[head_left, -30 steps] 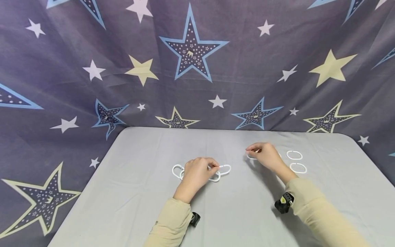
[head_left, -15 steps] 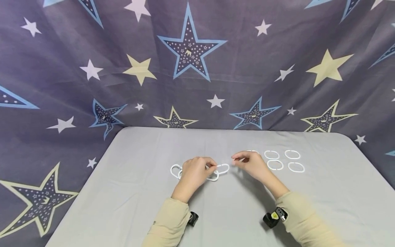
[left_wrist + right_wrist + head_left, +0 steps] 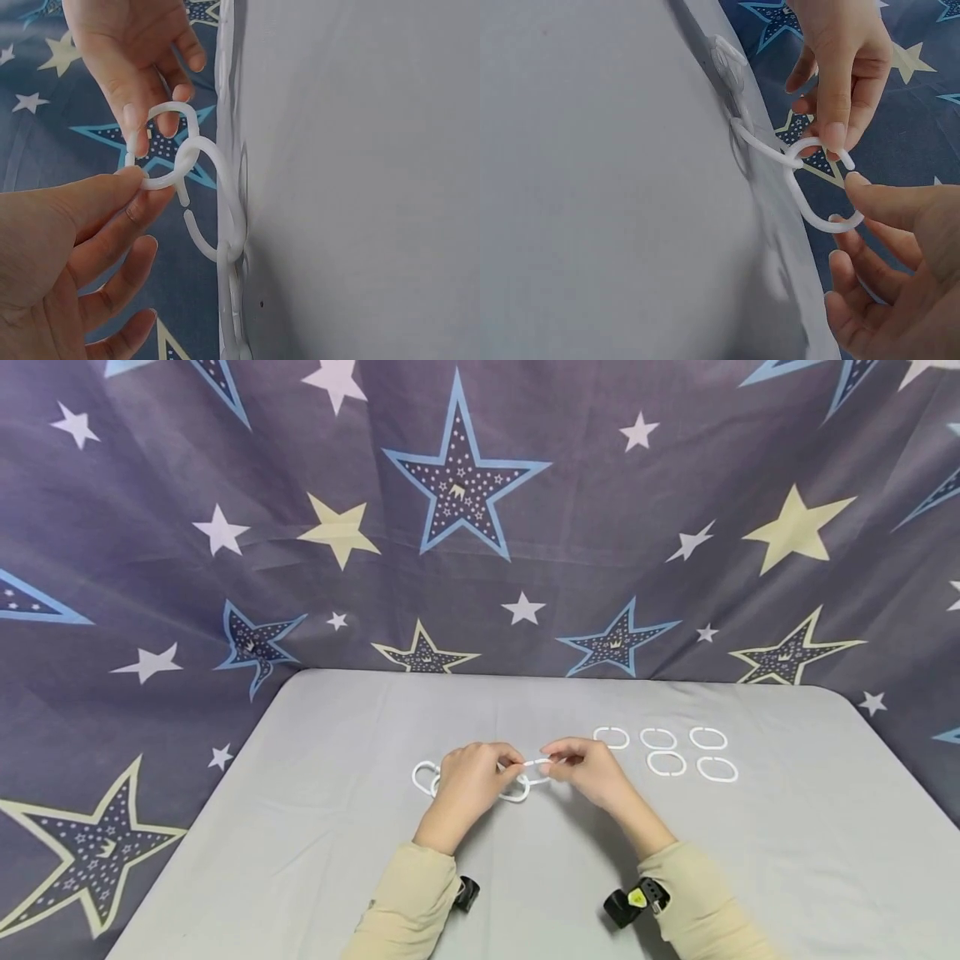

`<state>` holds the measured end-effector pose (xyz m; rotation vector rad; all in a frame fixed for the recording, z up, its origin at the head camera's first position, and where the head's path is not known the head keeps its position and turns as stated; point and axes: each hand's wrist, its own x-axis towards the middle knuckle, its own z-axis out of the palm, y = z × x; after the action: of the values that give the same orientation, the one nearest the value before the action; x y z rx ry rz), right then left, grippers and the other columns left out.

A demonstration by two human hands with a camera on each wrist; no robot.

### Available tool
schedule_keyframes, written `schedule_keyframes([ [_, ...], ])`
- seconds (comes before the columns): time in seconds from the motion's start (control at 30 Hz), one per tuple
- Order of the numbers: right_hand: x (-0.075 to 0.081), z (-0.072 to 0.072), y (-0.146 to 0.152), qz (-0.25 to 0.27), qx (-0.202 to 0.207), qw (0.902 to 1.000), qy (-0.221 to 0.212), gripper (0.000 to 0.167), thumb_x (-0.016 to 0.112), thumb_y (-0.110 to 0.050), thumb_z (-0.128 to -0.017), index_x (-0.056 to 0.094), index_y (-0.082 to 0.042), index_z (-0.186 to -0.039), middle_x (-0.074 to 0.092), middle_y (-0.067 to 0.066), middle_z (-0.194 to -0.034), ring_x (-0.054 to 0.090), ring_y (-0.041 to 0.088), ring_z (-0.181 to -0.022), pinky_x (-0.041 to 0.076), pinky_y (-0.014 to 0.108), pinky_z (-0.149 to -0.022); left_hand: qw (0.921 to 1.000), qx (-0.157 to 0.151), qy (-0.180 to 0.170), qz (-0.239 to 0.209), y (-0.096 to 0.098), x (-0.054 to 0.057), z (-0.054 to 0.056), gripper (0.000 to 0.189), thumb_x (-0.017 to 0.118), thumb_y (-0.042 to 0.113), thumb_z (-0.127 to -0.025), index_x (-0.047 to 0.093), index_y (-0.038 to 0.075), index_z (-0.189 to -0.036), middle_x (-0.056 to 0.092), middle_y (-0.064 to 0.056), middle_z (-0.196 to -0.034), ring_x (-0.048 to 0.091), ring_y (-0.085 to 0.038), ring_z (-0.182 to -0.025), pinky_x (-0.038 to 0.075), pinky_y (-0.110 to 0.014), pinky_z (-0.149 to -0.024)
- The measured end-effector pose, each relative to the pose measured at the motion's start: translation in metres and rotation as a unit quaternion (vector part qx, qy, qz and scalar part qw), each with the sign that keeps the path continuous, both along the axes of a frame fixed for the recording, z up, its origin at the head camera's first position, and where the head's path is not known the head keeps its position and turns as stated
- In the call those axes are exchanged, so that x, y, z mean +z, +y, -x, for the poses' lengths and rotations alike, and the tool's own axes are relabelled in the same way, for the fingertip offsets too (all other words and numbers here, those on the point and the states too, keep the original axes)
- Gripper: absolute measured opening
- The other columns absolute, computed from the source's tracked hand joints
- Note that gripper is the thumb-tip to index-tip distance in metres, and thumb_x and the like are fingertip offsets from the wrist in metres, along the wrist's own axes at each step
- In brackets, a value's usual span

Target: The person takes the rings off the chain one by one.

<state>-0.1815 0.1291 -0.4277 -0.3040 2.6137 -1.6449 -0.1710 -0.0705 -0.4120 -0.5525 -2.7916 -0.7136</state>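
Observation:
Between my two hands is a white plastic C-shaped link point(image 3: 174, 106), an oval ring with a small gap in its side. My left hand point(image 3: 471, 783) pinches it near the gap with thumb and forefinger. From the other side, my right hand point(image 3: 588, 768) grips the same link by its rounded end, as the right wrist view shows. A second white link point(image 3: 229, 184) hooks through the held one and leads into a short chain point(image 3: 514, 798) that trails down to the tabletop. Part of the chain is hidden behind my left hand in the head view.
Several loose white links point(image 3: 667, 775) lie in two rows on the grey cloth-covered table point(image 3: 360, 718), right of my hands. A star-patterned curtain point(image 3: 480, 577) rises behind the table's back edge. Each wrist carries a small black camera point(image 3: 622, 907).
My right hand has come left and nearer, away from the loose links, and now grips the chain's end link. My left hand has kept its pinch. The loose links stay on the table.

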Motion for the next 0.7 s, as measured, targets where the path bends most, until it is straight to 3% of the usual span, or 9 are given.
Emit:
schedule_keyframes([
  [0.23,-0.005,-0.002,-0.008,0.009,-0.015,0.9996,-0.02,0.014,0.076,-0.001,-0.083,0.074,0.004,-0.095,0.069,0.004,-0.075,0.058,0.015,-0.065,0.045,0.024,-0.058,0.9997,0.0,-0.02,-0.01,-0.007,-0.002,0.0,0.007,0.076,0.032,-0.087,0.078,0.028,-0.093,0.072,0.013,-0.085,0.06,-0.006,-0.068,0.043,-0.028,-0.059],
  [0.4,-0.007,-0.002,-0.012,0.014,-0.018,0.9996,-0.019,0.013,0.077,-0.002,-0.082,0.074,0.003,-0.094,0.069,0.005,-0.075,0.059,0.017,-0.066,0.045,0.025,-0.059,0.9988,0.005,-0.045,-0.017,-0.015,-0.002,0.002,0.007,0.077,0.031,-0.087,0.078,0.029,-0.094,0.072,0.013,-0.084,0.06,-0.005,-0.069,0.043,-0.03,-0.061],
  [0.7,-0.002,0.0,-0.008,0.013,-0.03,0.9993,-0.017,0.014,0.077,-0.003,-0.082,0.075,0.003,-0.094,0.069,0.005,-0.074,0.06,0.023,-0.067,0.043,0.024,-0.057,0.9976,0.012,-0.056,-0.04,-0.023,-0.002,0.009,0.009,0.078,0.024,-0.086,0.078,0.024,-0.095,0.073,0.009,-0.085,0.062,-0.008,-0.073,0.046,-0.034,-0.065],
])
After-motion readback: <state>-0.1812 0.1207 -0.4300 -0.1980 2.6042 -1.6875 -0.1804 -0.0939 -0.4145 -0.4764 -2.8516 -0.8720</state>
